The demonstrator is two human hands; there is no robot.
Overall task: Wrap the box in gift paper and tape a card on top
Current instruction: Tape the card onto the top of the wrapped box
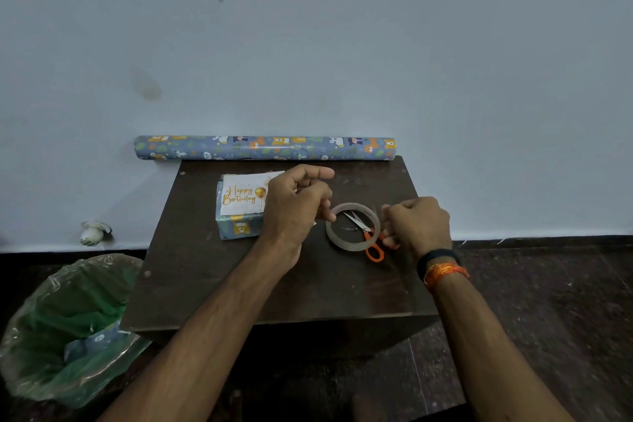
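On the floor at the far left stood a bin (51,329) lined with green plastic, and beside it a dark table (239,288) carried the wrapped box (236,226) with a birthday card (244,197) lying on top. Just right of the box, the left hand (294,209) pinched one side of a tape ring (352,227) while the right hand (416,224) curled round the other side, orange scissors (368,238) lying beneath. Against the wall behind lay a roll of gift paper (263,147).

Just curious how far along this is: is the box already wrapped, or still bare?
Wrapped. The box shows blue animal-print paper on its front face, matching the paper roll, and the Happy Birthday card lies on top.
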